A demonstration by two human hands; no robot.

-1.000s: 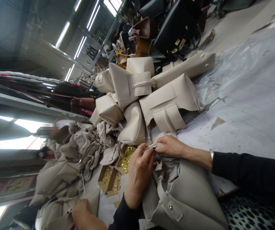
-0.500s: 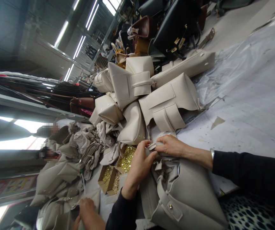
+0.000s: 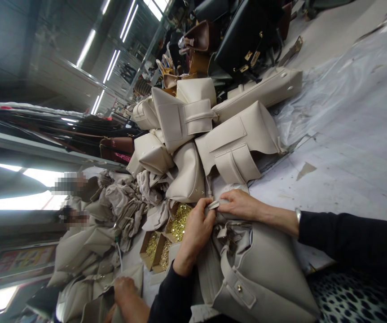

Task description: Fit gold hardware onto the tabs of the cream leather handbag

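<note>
The narrow strap (image 3: 214, 204) lies right between your two sets of fingertips, its short visible length running across from one hand to the other, just beyond the mouth of the grey-beige bag (image 3: 272, 262). Your right hand (image 3: 238, 204) seems to have the surer hold: its fingers are bent in close on the strap, and the pale end pokes out past them toward the other hand. Your left hand (image 3: 195, 231) meets that end with thumb and forefinger curled, only a small gap showing between them; whether they grip it or merely touch it, I cannot tell. On your body's side of the fingers the bag fills the space, its rim just under the right hand and its curved handle (image 3: 227, 269) near the left wrist, so there looks to be little room to drop either hand straight back. Behind the left fingers, near the knuckles, stand cardboard boxes (image 3: 159, 250) of gold pieces (image 3: 180, 220), which a sideways sweep could catch. Just ahead of both sets of fingers, the heaped pale bags (image 3: 237, 130) hem you in. Past the right hand's outer side, the white tabletop (image 3: 338, 184) spreads widest, which makes that the easier way to draw.
</note>
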